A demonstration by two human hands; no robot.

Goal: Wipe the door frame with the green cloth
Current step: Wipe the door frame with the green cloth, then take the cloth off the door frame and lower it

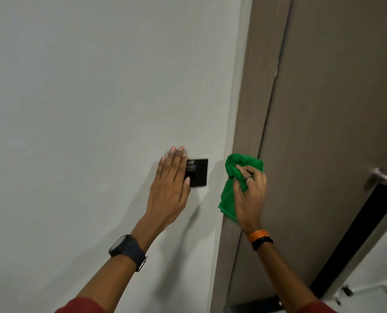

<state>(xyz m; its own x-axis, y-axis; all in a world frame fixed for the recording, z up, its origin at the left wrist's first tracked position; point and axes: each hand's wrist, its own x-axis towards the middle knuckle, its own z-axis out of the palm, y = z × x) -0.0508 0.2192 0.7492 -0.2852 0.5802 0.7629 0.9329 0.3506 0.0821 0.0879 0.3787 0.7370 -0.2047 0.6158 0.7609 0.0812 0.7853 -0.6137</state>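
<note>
Forearms near the camera: our left hand (169, 186) lies flat and open on the wall (86, 109), fingers partly over a black switch plate (198, 172). Our right hand (251, 190) is clamped on the green cloth (233, 168), bunched against the door frame (246, 136) left of the door (323, 132). Cloth looks light, soft and floppy; a corner dangles. We'd keep it wadded in the palm so it presses evenly.
</note>
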